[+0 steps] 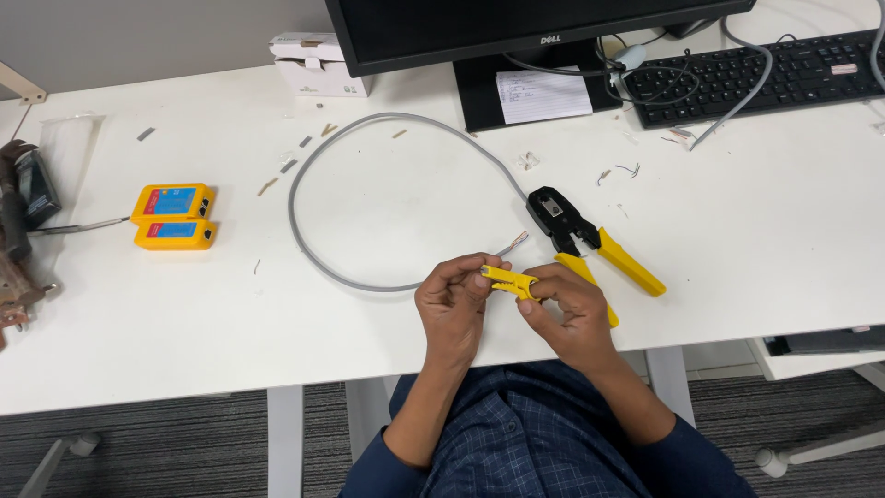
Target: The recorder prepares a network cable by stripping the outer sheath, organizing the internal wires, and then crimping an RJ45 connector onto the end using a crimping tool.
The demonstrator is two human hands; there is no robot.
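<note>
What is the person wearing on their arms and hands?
Both hands, the left hand and the right hand, are bare, with no gloves; no rings or watch are visible. The forearms are uncovered, and dark blue sleeves are pushed up near the elbows.

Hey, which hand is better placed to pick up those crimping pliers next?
Probably the right hand: the yellow-handled crimping pliers lie just past its knuckles. The left hand is farther away, and both pinch the small yellow stripper.
</note>
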